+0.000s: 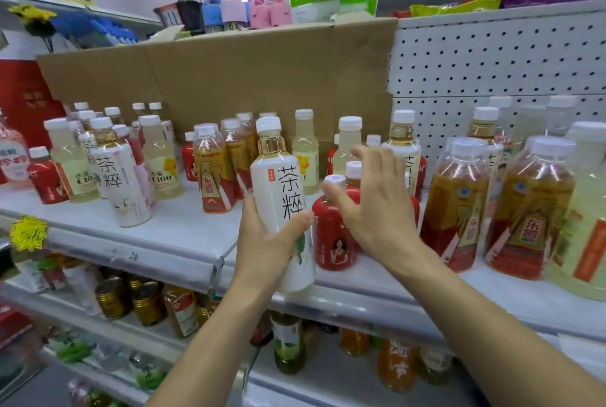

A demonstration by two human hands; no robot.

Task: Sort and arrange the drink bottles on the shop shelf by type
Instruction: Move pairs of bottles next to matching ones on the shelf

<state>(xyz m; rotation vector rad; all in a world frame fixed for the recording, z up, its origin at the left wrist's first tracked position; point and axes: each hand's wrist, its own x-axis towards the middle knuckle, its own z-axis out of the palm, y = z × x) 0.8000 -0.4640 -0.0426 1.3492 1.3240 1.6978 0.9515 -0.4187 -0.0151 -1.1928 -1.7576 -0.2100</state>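
My left hand grips a tall white-labelled tea bottle with a white cap, held upright in front of the shelf edge. My right hand is spread with straight fingers just over a small red bottle; its thumb lies by the cap, and I cannot tell if it touches. Another white-labelled tea bottle stands at the left among pale yellow bottles. Amber bottles with red and gold labels stand in the middle, larger ones at the right.
The white shelf has a bare strip along its front left. A cardboard sheet and white pegboard back it. A lower shelf holds more bottles. A yellow price tag hangs at the left edge.
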